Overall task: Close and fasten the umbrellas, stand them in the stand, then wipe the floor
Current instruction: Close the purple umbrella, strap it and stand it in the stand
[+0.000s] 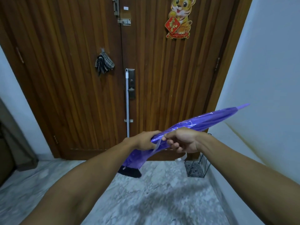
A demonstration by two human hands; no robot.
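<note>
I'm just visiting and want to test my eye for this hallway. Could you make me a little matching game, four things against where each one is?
Things:
1. umbrella
2. cloth
3. stand
4. tiger sticker

Places:
A. hanging from a hook on the door
B. on the floor at the right wall
C. high on the door
D. held in both hands

Pairs: 1-D, 2-A, 3-B, 4-C

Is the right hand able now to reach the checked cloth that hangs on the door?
Probably not at once. The right hand grips the purple umbrella together with the left hand. The checked cloth hangs uncovered higher on the door, so nothing blocks the way once that hand lets go.
</note>
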